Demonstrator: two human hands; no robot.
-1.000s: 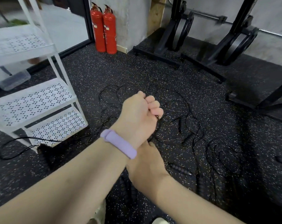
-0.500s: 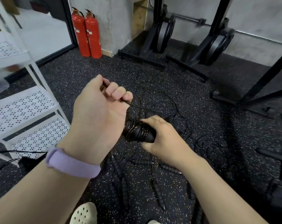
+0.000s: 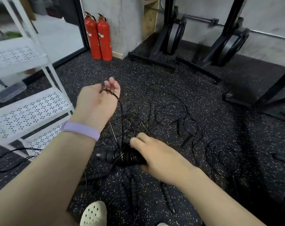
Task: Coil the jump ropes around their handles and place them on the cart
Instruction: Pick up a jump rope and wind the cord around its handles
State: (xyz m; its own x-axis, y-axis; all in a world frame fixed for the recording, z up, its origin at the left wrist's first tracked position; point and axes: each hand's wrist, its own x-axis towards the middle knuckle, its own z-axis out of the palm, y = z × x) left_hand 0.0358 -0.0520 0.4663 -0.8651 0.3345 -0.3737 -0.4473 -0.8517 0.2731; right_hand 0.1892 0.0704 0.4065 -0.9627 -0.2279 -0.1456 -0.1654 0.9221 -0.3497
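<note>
My right hand (image 3: 156, 154) grips a pair of black ribbed jump-rope handles (image 3: 122, 158) with thin black cord wound round them. The cord (image 3: 120, 110) runs up from that bundle to my left hand (image 3: 97, 103), which is raised above it and pinches the cord between its fingers. Several more black jump ropes (image 3: 179, 116) lie tangled on the speckled floor, their handles (image 3: 133, 191) scattered below my hands. The white cart (image 3: 29, 110), with perforated shelves, stands at the left.
Two red fire extinguishers (image 3: 99, 38) stand against the concrete pillar at the back. Black weight racks (image 3: 176, 44) with plates fill the back right. Another black cord (image 3: 9, 154) loops on the floor by the cart's foot. My white shoe (image 3: 93, 214) shows at the bottom.
My left hand has lifted up and away from the bundle, drawing the cord out longer. My right hand still holds the wound handles, now lower in view.
</note>
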